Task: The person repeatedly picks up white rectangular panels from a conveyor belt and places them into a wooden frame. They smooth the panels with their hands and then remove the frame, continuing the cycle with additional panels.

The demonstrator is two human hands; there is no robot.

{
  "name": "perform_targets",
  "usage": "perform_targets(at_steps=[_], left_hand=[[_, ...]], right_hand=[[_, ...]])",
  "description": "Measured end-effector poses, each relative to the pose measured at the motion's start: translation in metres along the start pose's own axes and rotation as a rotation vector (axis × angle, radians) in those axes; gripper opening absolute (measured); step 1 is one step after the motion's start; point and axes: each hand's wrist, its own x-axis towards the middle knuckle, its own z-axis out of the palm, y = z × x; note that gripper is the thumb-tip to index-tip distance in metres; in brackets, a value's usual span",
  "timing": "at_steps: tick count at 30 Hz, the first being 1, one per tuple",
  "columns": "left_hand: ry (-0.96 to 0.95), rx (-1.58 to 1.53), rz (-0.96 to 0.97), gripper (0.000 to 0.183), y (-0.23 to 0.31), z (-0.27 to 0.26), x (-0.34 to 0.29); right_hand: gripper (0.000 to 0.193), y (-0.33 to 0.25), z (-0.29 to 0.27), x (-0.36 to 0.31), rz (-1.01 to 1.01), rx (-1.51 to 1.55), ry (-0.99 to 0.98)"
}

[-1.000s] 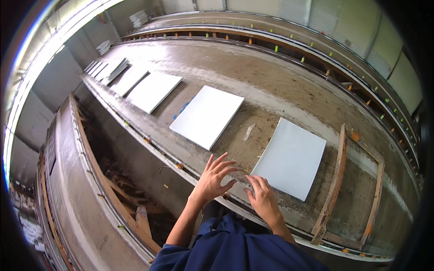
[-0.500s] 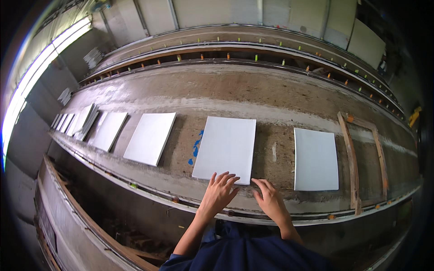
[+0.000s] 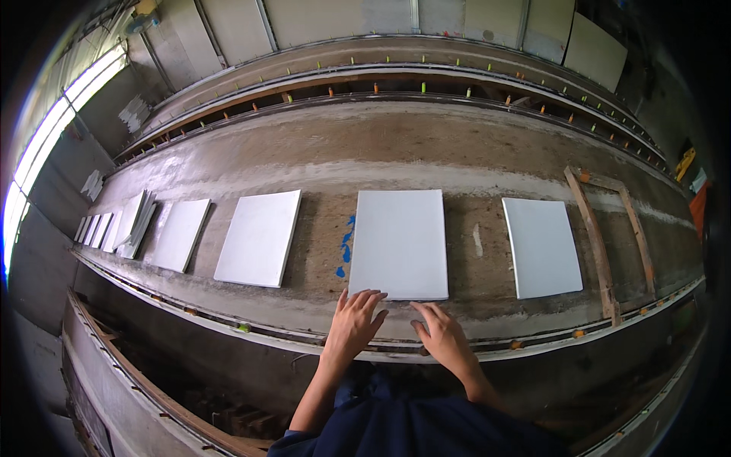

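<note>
Right in front of me on the long worn table lies a neat stack of white rectangular sheets (image 3: 400, 247), its near edge toward me. My left hand (image 3: 352, 326) is at the stack's near left corner, fingers loosely spread and fingertips at the edge. Just below the near edge hovers my right hand (image 3: 442, 333), its fingers apart and a little bent, with nothing in it. Whether either hand touches the sheets I cannot tell.
Further white stacks lie along the table (image 3: 320, 164): one to the right (image 3: 544, 247), one to the left (image 3: 259, 238), and several smaller-looking ones beyond. A wooden frame (image 3: 592, 244) lies at the right. Blue patches (image 3: 345, 247) mark the surface. Behind runs another long table (image 3: 411, 50).
The view has turned, so the table sits differently in it. Relative to the middle stack, both hands have shifted left along its near edge.
</note>
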Motion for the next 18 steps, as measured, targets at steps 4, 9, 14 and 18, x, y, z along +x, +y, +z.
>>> perform_targets(at_steps=[4,9,14,18], left_hand=[[-0.047,-0.035,0.025,0.035,-0.038,-0.021,0.0],[-0.14,-0.02,0.111,0.035,-0.106,-0.056,-0.011],[-0.216,-0.03,0.156,0.043,-0.171,-0.102,-0.032],[-0.215,-0.063,0.121,0.044,-0.22,-0.114,-0.043]], right_hand=[[0.034,-0.027,0.023,0.014,0.007,-0.052,0.03],[0.034,-0.075,0.075,0.036,0.08,-0.154,0.11],[0.035,-0.127,0.145,0.065,0.084,-0.137,0.16],[0.034,-0.16,0.184,0.084,0.051,-0.174,0.11]])
